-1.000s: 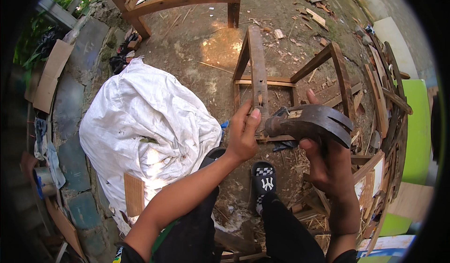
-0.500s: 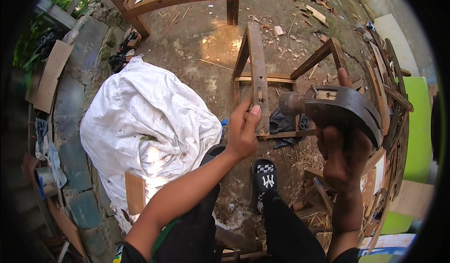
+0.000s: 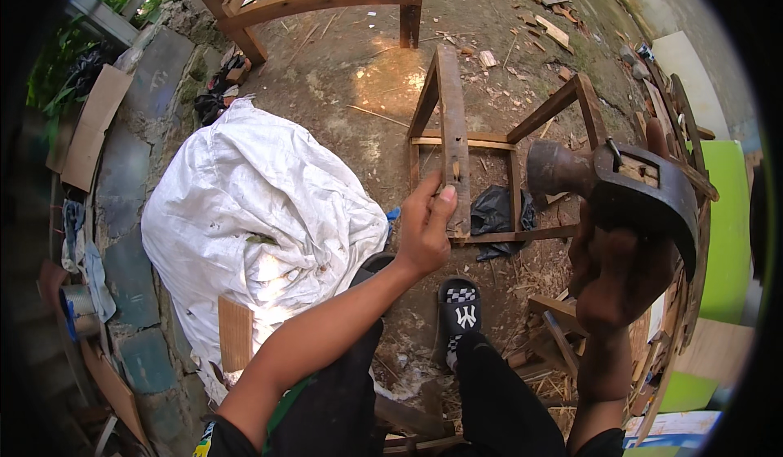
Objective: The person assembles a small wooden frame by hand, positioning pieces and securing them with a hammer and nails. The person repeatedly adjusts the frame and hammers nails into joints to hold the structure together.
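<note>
My left hand [image 3: 426, 230] is closed on the near end of an upright plank of a wooden stool-like frame [image 3: 453, 123], thumb on its face. A small pale nick shows in the plank just above the thumb. On the right, my right hand [image 3: 621, 282] grips a claw hammer [image 3: 648, 204], lifted close to the camera. The hammer's dark metal head covers part of that hand, and its striking face points left toward the frame. Most of the handle is hidden; its wood end shows in the head's eye.
A large white sack [image 3: 253, 188] lies left of my legs. Behind stands a bigger wooden frame [image 3: 326, 0]. Scrap wood [image 3: 563, 339] is piled at the right beside a green panel [image 3: 726, 229]. A black plastic bag [image 3: 493, 211] lies within the small frame; chips litter the ground.
My right hand and the hammer have moved right and slightly down, away from the plank. My left hand stays on the plank. The whole view has shifted slightly.
</note>
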`<action>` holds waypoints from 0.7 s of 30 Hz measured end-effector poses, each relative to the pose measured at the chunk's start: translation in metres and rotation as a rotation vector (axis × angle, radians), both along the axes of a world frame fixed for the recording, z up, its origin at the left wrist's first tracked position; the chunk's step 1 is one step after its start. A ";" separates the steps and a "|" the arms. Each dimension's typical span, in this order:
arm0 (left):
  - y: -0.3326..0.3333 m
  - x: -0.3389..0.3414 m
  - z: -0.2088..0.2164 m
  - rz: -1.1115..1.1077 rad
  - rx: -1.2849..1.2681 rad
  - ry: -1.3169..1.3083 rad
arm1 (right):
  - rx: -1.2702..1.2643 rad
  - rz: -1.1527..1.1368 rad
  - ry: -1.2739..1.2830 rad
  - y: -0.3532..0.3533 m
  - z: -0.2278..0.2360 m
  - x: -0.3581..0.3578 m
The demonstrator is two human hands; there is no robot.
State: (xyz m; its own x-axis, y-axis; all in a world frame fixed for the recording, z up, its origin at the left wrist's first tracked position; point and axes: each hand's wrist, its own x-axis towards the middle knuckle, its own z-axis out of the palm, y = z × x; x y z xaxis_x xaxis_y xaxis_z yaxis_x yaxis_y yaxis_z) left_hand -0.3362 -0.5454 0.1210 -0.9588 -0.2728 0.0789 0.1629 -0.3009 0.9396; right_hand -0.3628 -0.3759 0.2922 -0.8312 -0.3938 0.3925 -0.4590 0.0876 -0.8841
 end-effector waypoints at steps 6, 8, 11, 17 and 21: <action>0.001 0.000 0.009 0.029 -0.001 0.024 | 0.614 0.275 0.232 0.008 -0.013 -0.011; 0.001 0.002 0.006 0.004 0.021 0.003 | 0.450 0.177 0.291 0.013 -0.010 -0.017; -0.003 0.003 -0.006 -0.014 0.027 -0.032 | -0.103 -0.035 -0.101 0.006 -0.001 -0.004; 0.003 -0.004 0.006 0.086 -0.084 0.078 | 0.465 0.182 0.274 -0.001 -0.030 -0.009; -0.004 0.003 0.002 -0.011 -0.056 -0.012 | 0.329 0.063 0.155 0.012 -0.012 -0.010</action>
